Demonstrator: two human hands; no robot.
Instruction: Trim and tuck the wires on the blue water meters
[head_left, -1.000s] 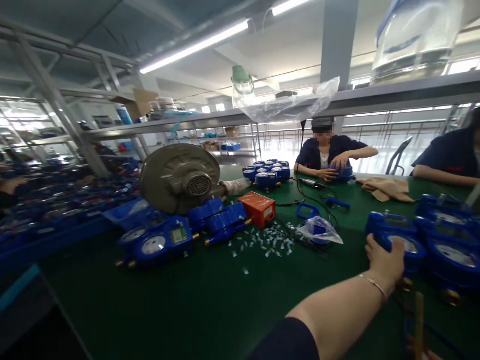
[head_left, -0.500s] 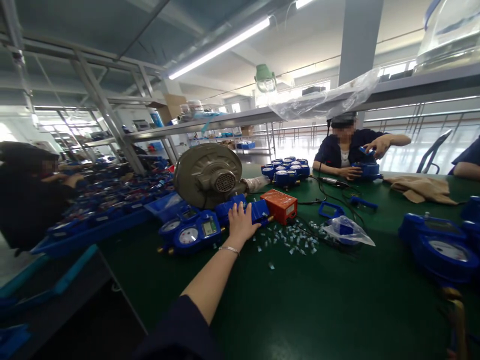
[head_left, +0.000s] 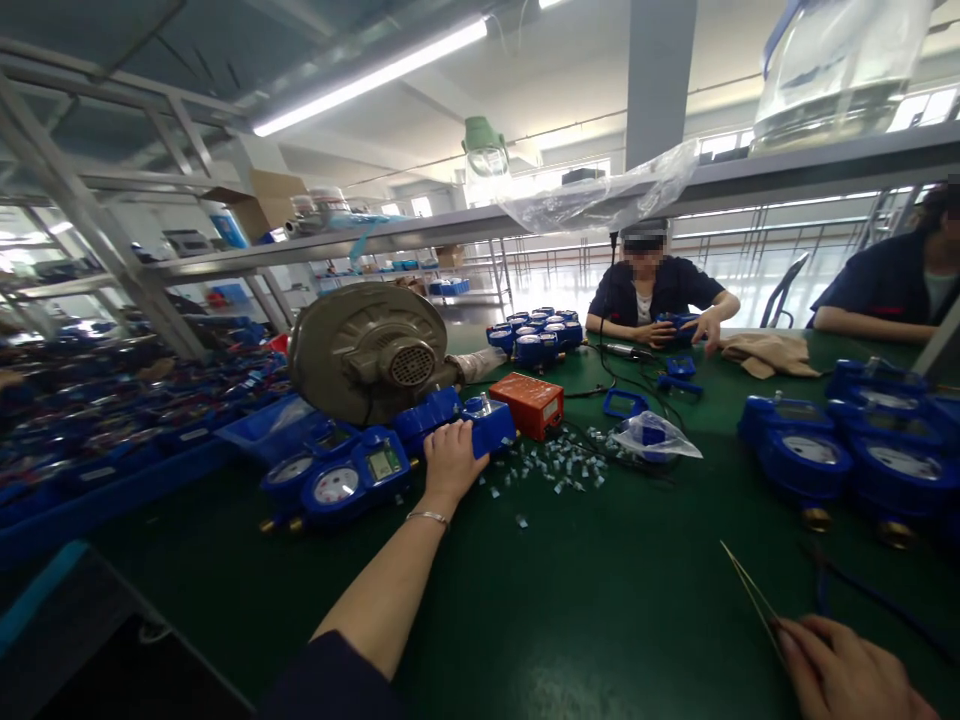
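Note:
My left hand (head_left: pixel 452 465) reaches forward with its fingers curled over the near side of a blue water meter (head_left: pixel 491 428), which stands before the orange box. The fingertips are partly hidden against the meter. Left of that hand lies another blue water meter (head_left: pixel 337 487) with a round dial and a small display, and one more behind it. At the lower right my right hand (head_left: pixel 847 670) pinches a pair of thin tweezers (head_left: pixel 750 590), tips apart and pointing up and left. Small pale clips or tabs (head_left: pixel 566 462) are scattered right of my left hand.
A large grey-green blower (head_left: pixel 367 350) stands behind the left meters, beside an orange box (head_left: pixel 529 403). Several blue meters (head_left: pixel 806 450) line the right side. A plastic bag (head_left: pixel 660 436), a blue frame (head_left: pixel 625 403) and cables lie mid-table. A co-worker (head_left: pixel 652 290) handles a meter opposite.
My left hand has drawn back slightly, its spread fingers now curled on the meter. My right hand with the tweezers has come into view. The camera has turned right.

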